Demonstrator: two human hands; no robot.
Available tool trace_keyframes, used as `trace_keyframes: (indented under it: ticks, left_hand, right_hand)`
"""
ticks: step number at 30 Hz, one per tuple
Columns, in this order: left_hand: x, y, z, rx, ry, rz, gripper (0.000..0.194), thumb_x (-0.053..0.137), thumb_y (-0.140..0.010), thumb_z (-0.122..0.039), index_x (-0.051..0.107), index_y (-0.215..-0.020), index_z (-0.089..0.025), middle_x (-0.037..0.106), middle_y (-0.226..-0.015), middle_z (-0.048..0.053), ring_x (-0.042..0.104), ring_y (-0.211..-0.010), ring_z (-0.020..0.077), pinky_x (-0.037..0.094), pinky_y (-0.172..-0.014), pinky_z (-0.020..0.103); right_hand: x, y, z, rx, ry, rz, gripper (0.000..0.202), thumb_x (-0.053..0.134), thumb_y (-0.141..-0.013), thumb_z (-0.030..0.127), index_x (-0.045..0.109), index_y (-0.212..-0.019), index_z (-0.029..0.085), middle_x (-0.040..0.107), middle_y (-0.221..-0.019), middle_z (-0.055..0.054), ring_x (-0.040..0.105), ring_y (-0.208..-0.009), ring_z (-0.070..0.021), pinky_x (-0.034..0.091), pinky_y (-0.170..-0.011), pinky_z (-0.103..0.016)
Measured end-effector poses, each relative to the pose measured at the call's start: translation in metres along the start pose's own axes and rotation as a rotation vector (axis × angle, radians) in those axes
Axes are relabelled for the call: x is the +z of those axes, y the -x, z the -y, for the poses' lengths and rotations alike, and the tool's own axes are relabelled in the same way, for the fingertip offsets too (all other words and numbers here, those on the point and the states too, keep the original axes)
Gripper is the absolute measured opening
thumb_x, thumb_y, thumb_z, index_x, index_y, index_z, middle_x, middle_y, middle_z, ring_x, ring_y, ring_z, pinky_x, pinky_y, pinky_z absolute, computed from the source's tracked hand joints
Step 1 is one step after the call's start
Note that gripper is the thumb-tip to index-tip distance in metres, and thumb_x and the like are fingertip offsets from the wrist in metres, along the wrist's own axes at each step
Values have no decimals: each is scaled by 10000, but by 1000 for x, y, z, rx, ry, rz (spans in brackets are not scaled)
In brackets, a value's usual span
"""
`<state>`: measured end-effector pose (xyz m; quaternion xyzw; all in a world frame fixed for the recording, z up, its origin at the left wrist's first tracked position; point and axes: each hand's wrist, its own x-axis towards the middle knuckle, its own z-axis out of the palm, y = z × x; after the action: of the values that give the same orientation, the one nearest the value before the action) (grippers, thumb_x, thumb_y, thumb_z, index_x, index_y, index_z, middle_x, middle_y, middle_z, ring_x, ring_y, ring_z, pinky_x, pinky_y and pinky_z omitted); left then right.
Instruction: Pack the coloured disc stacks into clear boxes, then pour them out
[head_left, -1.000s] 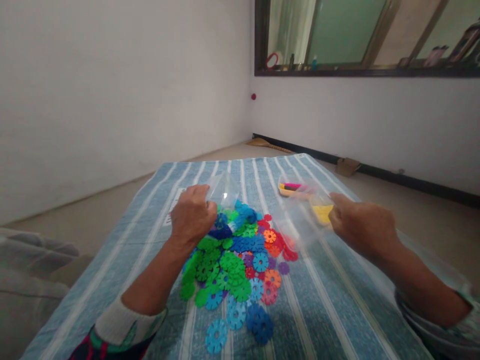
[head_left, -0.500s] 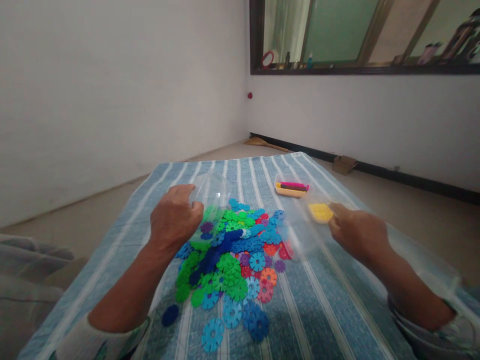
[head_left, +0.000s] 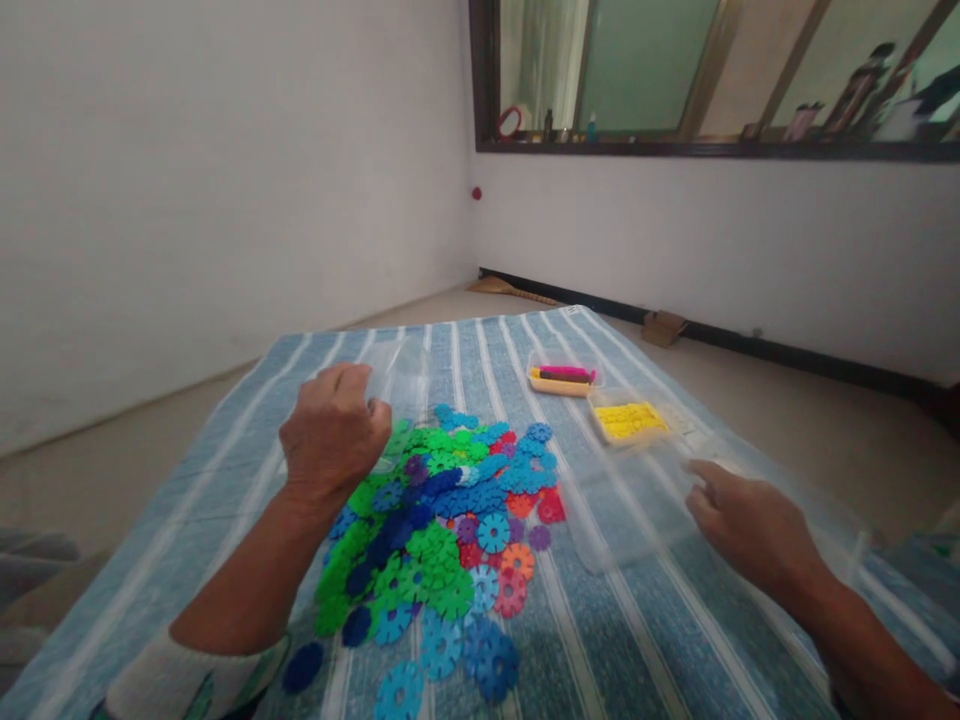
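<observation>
My left hand [head_left: 334, 425] is closed on the edge of a clear plastic container [head_left: 401, 375], tilted above the left side of a heap of disc pieces [head_left: 450, 500]. The flat, notched discs are green, blue, red, orange and purple. On the right, my right hand [head_left: 739, 510] pinches a clear plastic sheet-like piece [head_left: 630, 510], perhaps a lid, which is blurred; its near-left corner lies right of the heap. Beyond it sits a clear box of yellow pieces [head_left: 631, 421].
Farther back stands a small clear box [head_left: 564, 376] with pink, dark and yellow-orange items. A blue striped cloth [head_left: 277, 400] covers the table. Beyond it, a broom [head_left: 510, 289] and a cardboard piece [head_left: 663, 328] lie on the floor.
My right hand has moved nearer with the clear piece, uncovering the yellow pieces' box. More dark blue and green discs lie at the heap's left. The view has shifted slightly right.
</observation>
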<state>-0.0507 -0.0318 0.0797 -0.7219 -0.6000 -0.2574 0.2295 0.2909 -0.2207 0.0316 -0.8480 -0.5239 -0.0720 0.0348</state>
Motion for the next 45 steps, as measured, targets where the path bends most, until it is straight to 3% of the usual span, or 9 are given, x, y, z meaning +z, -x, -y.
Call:
trace_keyframes:
  ticks: [3, 6, 10, 13, 18, 23, 31, 39, 45]
  left_hand:
    - [1, -6, 2, -53, 70, -4, 388, 441, -799, -216, 579, -1139, -89, 618, -1189, 166, 569, -1085, 297, 465, -946, 417]
    - [9, -14, 6, -239, 298, 76, 398, 519, -742, -222, 618, -1102, -87, 663, -1118, 140, 623, -991, 278, 469, -950, 441]
    - [20, -18, -3, -645, 866, 246, 374, 636, -626, -248, 653, -982, -133, 693, -995, 64, 655, -817, 227, 566, -694, 377]
    - [19, -11, -27, -741, 1224, 390, 315, 679, -569, -255, 662, -859, -133, 697, -934, 71, 659, -816, 219, 554, -581, 302]
    - [11, 9, -90, -447, 1311, 717, 272, 685, -568, -309, 707, -789, -152, 713, -792, 42, 650, -708, 189, 529, -600, 290]
    - [10, 16, -152, -138, 1281, 680, 203, 601, -637, -308, 718, -722, -166, 692, -693, 11, 599, -642, 157, 463, -591, 261]
    - [13, 22, -230, -56, 1454, 708, 196, 541, -674, -279, 685, -695, -149, 611, -632, -11, 550, -632, 137, 419, -611, 255]
    - [8, 26, -317, -40, 1621, 764, 241, 551, -722, -370, 651, -698, -152, 569, -654, -16, 523, -671, 131, 410, -623, 248]
    - [17, 33, -343, 135, 1488, 797, 175, 483, -759, -265, 581, -651, -167, 497, -611, -34, 485, -653, 120, 389, -615, 233]
  right_hand:
    - [0, -2, 1, 16, -85, -10, 421, 372, -862, 258, 641, -1172, 169, 718, -755, -86, 661, -678, -229, 407, -587, -288]
    - [2, -8, 5, 4, -254, -11, 425, 368, -838, 247, 655, -1138, 156, 707, -733, -69, 648, -675, -207, 427, -614, -282]
    - [10, -16, 17, 22, -602, 69, 437, 377, -782, 239, 661, -1096, 128, 654, -623, -22, 609, -567, -162, 457, -569, -255]
    - [18, -19, 28, 82, -815, 236, 478, 392, -733, 232, 631, -1125, 99, 563, -484, 30, 529, -407, -135, 409, -406, -218]
    - [21, -21, 29, 165, -1046, 372, 546, 435, -697, 255, 575, -1196, 80, 500, -414, 71, 444, -320, -106, 328, -301, -173]
    - [6, -18, 2, 254, -1078, 303, 543, 467, -709, 301, 579, -1182, 60, 493, -385, 71, 384, -284, -84, 283, -300, -164]
    - [-12, -11, -58, 427, -1025, 108, 541, 507, -704, 346, 612, -1138, 41, 514, -370, 38, 383, -275, -87, 277, -311, -175]
    - [-9, -14, -134, 659, -924, -68, 481, 528, -698, 276, 645, -1115, 66, 508, -367, 27, 399, -263, -98, 258, -296, -183]
    - [-2, -8, -162, 666, -743, -174, 434, 526, -742, 288, 648, -1102, 76, 557, -448, 4, 507, -345, -128, 372, -342, -206]
